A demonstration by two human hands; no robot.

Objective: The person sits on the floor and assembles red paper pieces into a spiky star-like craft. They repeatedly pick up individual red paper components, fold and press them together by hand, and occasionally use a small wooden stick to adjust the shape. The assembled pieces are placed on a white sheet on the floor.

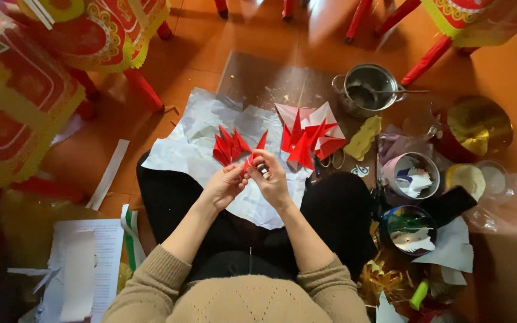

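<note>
My left hand (225,185) and my right hand (270,176) meet over my lap, both pinching one small red folded paper piece (252,157) with a pointed tip. Just beyond my left hand lies a cluster of red folded paper points (228,146) on crumpled white paper (195,134). A larger pile of red and pink folded pieces (309,134) rests past my right hand. My legs in dark trousers (169,200) lie under the white paper.
A steel pot (367,88) with a stick in it stands at the back right. Round tins of paper scraps (411,174) (408,230), a gold-lined red drum (477,125), scissors (330,160) and a yellow cut-out (363,137) crowd the right. Red-legged decorated stands (97,36) rise at the left and back.
</note>
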